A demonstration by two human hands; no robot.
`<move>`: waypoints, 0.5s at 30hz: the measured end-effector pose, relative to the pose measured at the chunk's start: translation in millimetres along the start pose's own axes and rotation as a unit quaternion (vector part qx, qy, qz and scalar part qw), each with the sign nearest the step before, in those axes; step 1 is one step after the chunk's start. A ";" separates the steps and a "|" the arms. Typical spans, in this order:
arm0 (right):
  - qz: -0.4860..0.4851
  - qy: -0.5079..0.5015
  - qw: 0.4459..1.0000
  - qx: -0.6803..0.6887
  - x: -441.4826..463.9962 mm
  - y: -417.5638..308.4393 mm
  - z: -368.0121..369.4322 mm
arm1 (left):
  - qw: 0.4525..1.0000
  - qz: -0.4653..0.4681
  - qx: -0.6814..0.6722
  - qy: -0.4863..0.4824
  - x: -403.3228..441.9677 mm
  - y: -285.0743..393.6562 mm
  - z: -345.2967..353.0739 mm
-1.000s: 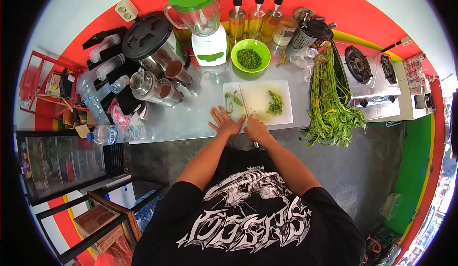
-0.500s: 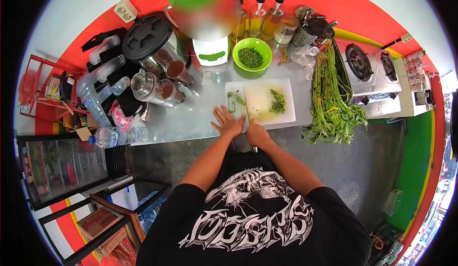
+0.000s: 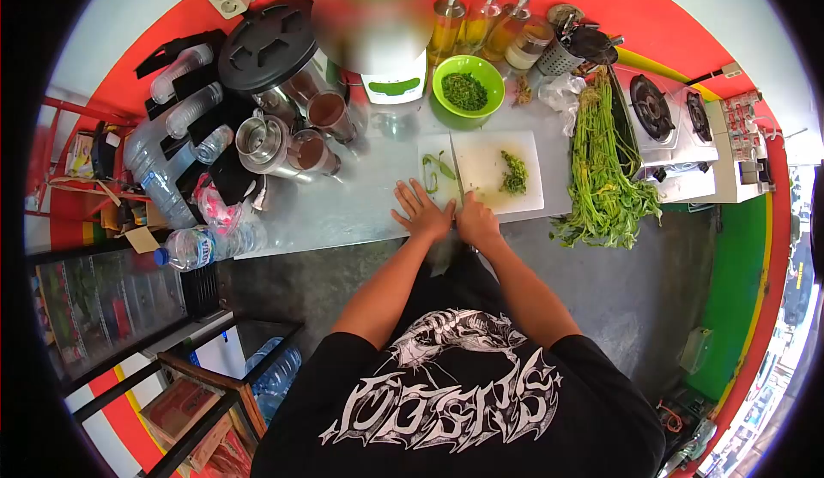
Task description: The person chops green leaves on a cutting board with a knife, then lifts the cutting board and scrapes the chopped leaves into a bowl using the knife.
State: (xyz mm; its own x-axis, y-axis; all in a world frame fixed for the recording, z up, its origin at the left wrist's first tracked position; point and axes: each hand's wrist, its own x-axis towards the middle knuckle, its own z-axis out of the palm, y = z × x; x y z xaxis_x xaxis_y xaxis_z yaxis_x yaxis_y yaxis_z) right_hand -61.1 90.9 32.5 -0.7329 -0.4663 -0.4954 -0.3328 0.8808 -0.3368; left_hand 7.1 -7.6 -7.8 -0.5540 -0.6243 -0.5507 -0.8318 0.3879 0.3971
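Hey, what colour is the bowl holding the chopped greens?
The bowl is bright lime green, seen best in the head view.

Nine o'clock: label on clear plastic bottle lying on its side; brand appears to read "AQUA". Six o'clock: large white jagged lettering across black shirt; too stylised to read surely, last letter looks like S. Eight o'clock: cardboard box, any print too small to make out.
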 end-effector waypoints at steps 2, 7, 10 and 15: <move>0.000 -0.003 1.000 0.004 -5.3 5.6 1.6 | 1.000 0.011 -0.002 0.005 0.2 -3.4 2.5; 0.003 -0.012 1.000 -0.023 -20.9 19.9 -5.3 | 0.999 0.026 -0.021 0.006 -0.6 -6.3 0.5; 0.007 -0.009 0.998 -0.066 -17.9 33.4 -6.3 | 0.999 0.034 -0.032 0.007 -4.6 -5.1 -5.3; -0.002 0.024 0.994 -0.108 -12.5 60.3 -13.9 | 0.998 0.048 -0.035 0.019 -6.0 -12.9 -2.5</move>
State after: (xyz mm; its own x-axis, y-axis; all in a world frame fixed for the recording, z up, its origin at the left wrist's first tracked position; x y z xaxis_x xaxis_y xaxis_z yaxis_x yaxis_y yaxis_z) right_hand -80.2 151.0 29.5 -0.7576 -0.4691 -0.4538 -0.4511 0.8788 -0.1553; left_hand 21.3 -10.6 -7.7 -0.6286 -0.6120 -0.4799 -0.7694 0.3993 0.4986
